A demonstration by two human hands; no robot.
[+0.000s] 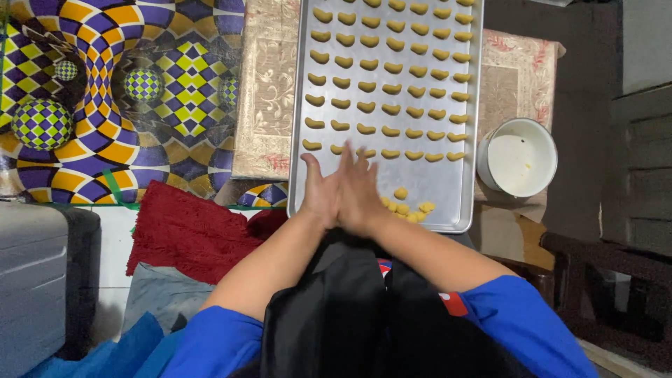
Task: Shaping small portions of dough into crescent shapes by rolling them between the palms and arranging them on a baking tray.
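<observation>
My left hand (pixel 320 192) and my right hand (pixel 362 194) are pressed palm to palm, fingers stretched forward, over the near end of a long metal baking tray (pixel 434 183). Anything between the palms is hidden. Rows of small yellow crescent-shaped dough pieces (pixel 392 89) fill most of the tray, the nearest row just beyond my fingertips. A little heap of yellow dough balls (pixel 407 207) lies on the tray by its near edge, just right of my right hand.
A white bowl (pixel 521 157) stands right of the tray. A beige patterned cloth (pixel 266 91) lies under the tray, a bright chequered mat (pixel 105 91) to the left, a red towel (pixel 189 234) near my left arm. Dark wooden furniture (pixel 637 175) stands at the right.
</observation>
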